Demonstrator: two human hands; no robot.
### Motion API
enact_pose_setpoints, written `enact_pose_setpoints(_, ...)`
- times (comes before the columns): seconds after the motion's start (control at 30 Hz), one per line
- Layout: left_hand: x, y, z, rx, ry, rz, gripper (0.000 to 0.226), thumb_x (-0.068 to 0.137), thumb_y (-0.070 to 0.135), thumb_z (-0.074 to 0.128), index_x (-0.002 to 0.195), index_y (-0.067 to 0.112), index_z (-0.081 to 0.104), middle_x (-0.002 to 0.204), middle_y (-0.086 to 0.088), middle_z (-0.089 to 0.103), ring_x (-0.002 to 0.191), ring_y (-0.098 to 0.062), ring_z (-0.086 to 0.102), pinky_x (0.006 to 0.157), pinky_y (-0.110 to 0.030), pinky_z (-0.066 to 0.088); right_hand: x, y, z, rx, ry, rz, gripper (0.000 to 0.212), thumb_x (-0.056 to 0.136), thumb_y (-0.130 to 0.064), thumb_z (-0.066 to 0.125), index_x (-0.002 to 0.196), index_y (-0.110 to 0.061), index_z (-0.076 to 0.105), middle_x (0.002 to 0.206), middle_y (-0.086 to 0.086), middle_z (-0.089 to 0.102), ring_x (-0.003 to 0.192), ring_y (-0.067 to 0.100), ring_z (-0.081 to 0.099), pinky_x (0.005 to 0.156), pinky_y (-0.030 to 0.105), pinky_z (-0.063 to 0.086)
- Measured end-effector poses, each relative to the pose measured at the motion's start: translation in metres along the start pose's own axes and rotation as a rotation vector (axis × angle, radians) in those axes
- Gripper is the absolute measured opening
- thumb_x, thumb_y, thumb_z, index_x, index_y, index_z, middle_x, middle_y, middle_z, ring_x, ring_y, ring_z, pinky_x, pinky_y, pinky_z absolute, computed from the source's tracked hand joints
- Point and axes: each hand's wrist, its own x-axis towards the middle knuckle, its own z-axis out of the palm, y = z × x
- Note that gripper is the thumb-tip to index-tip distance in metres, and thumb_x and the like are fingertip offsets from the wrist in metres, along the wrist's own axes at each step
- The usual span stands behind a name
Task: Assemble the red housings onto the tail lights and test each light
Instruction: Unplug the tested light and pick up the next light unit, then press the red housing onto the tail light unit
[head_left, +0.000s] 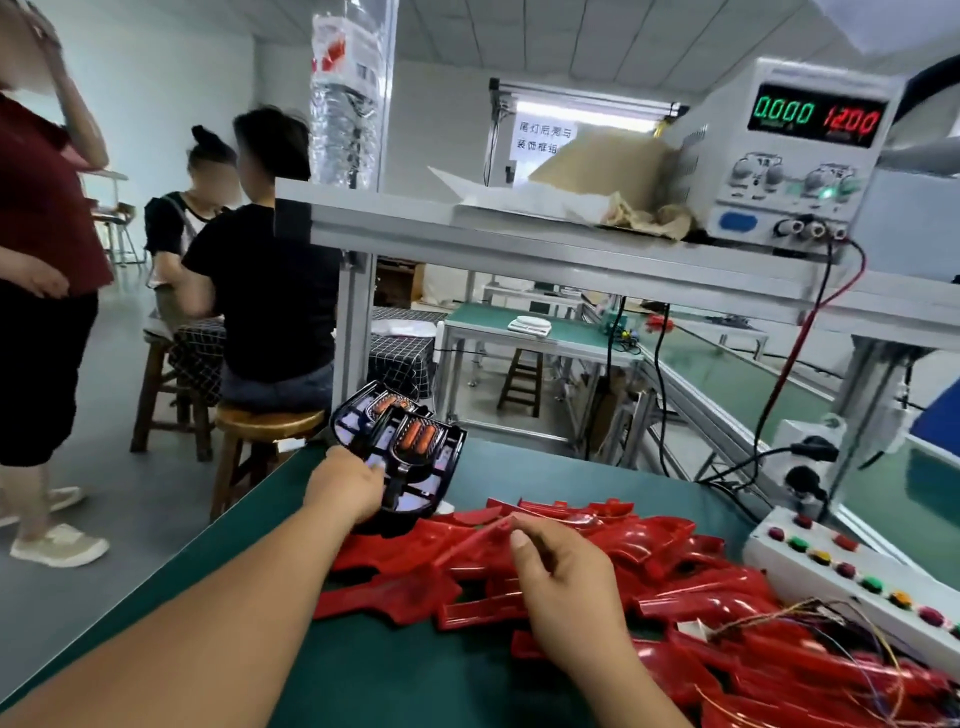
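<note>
My left hand (345, 486) grips a black tail light (400, 447) by its left edge and holds it tilted above the far left of the green table (374, 670). Two orange reflector pockets show on its face. My right hand (563, 582) pinches the end of a red housing (478, 538) between thumb and fingers, lifted slightly over a pile of red housings (675, 582) that spreads across the table's right half. The housing's tip lies just below the tail light.
A white switch box (841, 566) with coloured buttons sits at the right edge, with thin wires (810, 618) trailing over the pile. A power supply (795, 156) reading 12.00 stands on the shelf above. Three people and wooden stools (260, 447) are beyond the table's left side.
</note>
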Motion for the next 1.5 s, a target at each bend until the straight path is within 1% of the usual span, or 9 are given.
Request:
enact_pose_setpoints(0.2, -0.012, 0.016, -0.006, -0.061, 0.128, 0.065, 0.031, 0.098, 0.008, 0.046, 0.121, -0.009, 0.056, 0.127, -0.029, 0.057, 0.117, -0.043, 0.054, 0.09, -0.042, 0.043, 0.002, -0.002, -0.006, 0.014, 0.073, 0.0, 0.022, 0.094, -0.025, 0.06, 0.113, -0.028, 0.069, 0.105, -0.021, 0.065, 0.102, -0.008, 0.058, 0.089, 0.007, 0.039)
enact_pose_setpoints(0.47, -0.125, 0.051, 0.015, -0.543, 0.227, 0.281, 0.021, 0.102, 0.023, 0.043, 0.111, 0.007, 0.052, 0.111, -0.014, 0.06, 0.107, -0.033, 0.056, 0.082, -0.031, 0.036, 0.013, -0.022, -0.016, 0.363, 0.116, 0.072, 0.03, 0.099, -0.037, 0.048, 0.11, -0.018, 0.068, 0.107, -0.004, 0.072, 0.104, 0.013, 0.065, 0.095, 0.035, 0.049)
enact_pose_setpoints(0.63, -0.172, 0.034, 0.027, -0.816, -0.021, 0.367, 0.04, 0.093, 0.06, 0.044, 0.103, 0.024, 0.058, 0.102, 0.011, 0.064, 0.096, -0.008, 0.059, 0.081, -0.019, 0.043, 0.016, -0.024, -0.034, 0.597, 0.228, 0.22, 0.032, 0.102, -0.033, 0.046, 0.096, -0.013, 0.07, 0.099, 0.009, 0.074, 0.1, 0.031, 0.068, 0.097, 0.052, 0.049)
enact_pose_setpoints(0.77, -0.13, -0.005, -0.002, -1.092, -0.154, 0.201, 0.041, 0.101, 0.053, 0.036, 0.105, 0.023, 0.064, 0.11, -0.003, 0.065, 0.106, -0.023, 0.061, 0.097, -0.046, 0.05, 0.017, -0.03, -0.061, 0.809, 0.105, 0.183, 0.031, 0.097, -0.028, 0.052, 0.086, -0.014, 0.078, 0.093, 0.011, 0.076, 0.083, 0.024, 0.073, 0.075, 0.036, 0.06)
enact_pose_setpoints(0.9, -0.104, -0.023, -0.027, -1.218, -0.153, 0.222, 0.032, 0.103, 0.037, 0.039, 0.095, 0.018, 0.065, 0.082, -0.002, 0.062, 0.069, -0.009, 0.061, 0.065, -0.025, 0.048, 0.01, -0.029, -0.083, 0.708, -0.163, 0.125, 0.036, 0.084, -0.032, 0.059, 0.096, -0.002, 0.074, 0.101, 0.023, 0.072, 0.085, 0.028, 0.068, 0.08, 0.041, 0.056)
enact_pose_setpoints(1.07, -0.118, -0.018, -0.028, -0.926, -0.627, 0.382, 0.048, 0.086, 0.053, 0.047, 0.106, 0.017, 0.071, 0.103, -0.012, 0.073, 0.089, -0.027, 0.073, 0.074, -0.039, 0.057, -0.013, -0.007, -0.076, 0.548, -0.375, 0.117, 0.039, 0.085, -0.035, 0.065, 0.094, 0.003, 0.071, 0.095, 0.02, 0.07, 0.086, 0.027, 0.061, 0.078, 0.037, 0.05)
enact_pose_setpoints(1.17, -0.131, -0.013, -0.024, -0.848, -0.778, 0.304, 0.035, 0.096, 0.04, 0.049, 0.112, 0.012, 0.062, 0.099, -0.022, 0.074, 0.084, -0.039, 0.073, 0.06, -0.041, 0.06, -0.016, -0.004, -0.072, 0.51, -0.396, 0.133, 0.032, 0.086, -0.033, 0.061, 0.094, -0.004, 0.073, 0.094, 0.014, 0.072, 0.084, 0.023, 0.063, 0.076, 0.033, 0.053)
enact_pose_setpoints(1.37, -0.13, -0.014, -0.007, -0.836, -0.529, 0.305, 0.025, 0.101, 0.031, 0.048, 0.084, 0.017, 0.058, 0.078, -0.023, 0.066, 0.075, -0.039, 0.071, 0.065, -0.052, 0.059, 0.0, -0.012, -0.081, 0.07, -0.059, 0.031, 0.063, 0.079, -0.063, 0.055, 0.084, -0.002, 0.068, 0.079, 0.023, 0.068, 0.07, 0.011, 0.058, 0.069, 0.03, 0.048)
enact_pose_setpoints(1.5, -0.13, -0.014, -0.01, -0.818, -0.579, 0.262, 0.025, 0.1, 0.039, 0.049, 0.092, 0.022, 0.064, 0.095, -0.025, 0.071, 0.087, -0.045, 0.07, 0.078, -0.063, 0.056, 0.035, -0.041, -0.1, 0.161, 0.17, -0.061, 0.046, 0.09, -0.051, 0.056, 0.069, -0.012, 0.069, 0.058, 0.009, 0.064, 0.051, 0.014, 0.055, 0.05, 0.03, 0.046)
